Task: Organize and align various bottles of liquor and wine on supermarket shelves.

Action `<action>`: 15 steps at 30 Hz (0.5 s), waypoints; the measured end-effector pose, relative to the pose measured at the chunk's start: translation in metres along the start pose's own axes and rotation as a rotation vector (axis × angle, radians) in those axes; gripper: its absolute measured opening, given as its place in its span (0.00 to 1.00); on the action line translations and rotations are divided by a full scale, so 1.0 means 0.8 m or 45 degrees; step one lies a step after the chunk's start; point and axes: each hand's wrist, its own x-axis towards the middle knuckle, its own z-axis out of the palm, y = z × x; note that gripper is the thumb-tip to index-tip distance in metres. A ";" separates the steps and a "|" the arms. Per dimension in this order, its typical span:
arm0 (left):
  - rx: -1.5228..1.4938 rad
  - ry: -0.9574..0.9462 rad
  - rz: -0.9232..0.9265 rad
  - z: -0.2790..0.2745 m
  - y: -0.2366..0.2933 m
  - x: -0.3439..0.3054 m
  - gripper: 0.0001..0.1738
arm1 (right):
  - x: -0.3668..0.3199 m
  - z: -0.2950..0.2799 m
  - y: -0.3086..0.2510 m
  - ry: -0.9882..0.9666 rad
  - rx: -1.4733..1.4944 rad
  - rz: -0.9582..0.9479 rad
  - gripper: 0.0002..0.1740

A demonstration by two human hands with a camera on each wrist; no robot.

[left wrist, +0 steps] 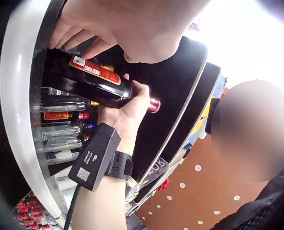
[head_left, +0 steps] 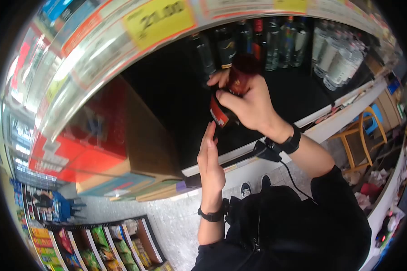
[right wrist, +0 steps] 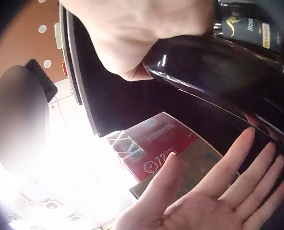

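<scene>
In the head view my right hand grips a dark glass bottle with a red-and-white label. The left wrist view shows its fingers round the neck, and the bottle's red cap sticks out past them. The bottle lies tilted in front of the dark shelf. Beside its lower end my left hand is held up flat, fingers straight, fingertips right at the glass. In the right wrist view that left hand is spread below the dark bottle body, palm showing.
Several upright bottles line the back of the black shelf, with clear plastic-like bottles at the right. Stacked cartons stand at the left. A price-tag strip runs overhead. A wooden chair stands at the right.
</scene>
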 end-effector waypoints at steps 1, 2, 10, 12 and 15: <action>-0.010 -0.047 0.007 0.001 0.001 -0.001 0.44 | -0.010 -0.005 -0.014 0.018 0.087 0.060 0.09; 0.026 -0.071 0.036 0.004 0.003 -0.002 0.41 | -0.018 -0.012 -0.016 0.050 0.081 -0.037 0.11; 0.113 -0.142 0.197 0.090 0.015 -0.026 0.36 | -0.086 -0.115 -0.067 0.172 0.016 -0.449 0.16; 0.063 -0.211 0.230 0.121 0.013 -0.038 0.34 | -0.107 -0.152 -0.089 0.172 -0.097 -0.476 0.14; -0.026 -0.338 0.189 0.185 0.012 -0.059 0.33 | -0.142 -0.212 -0.120 0.204 -0.213 -0.455 0.13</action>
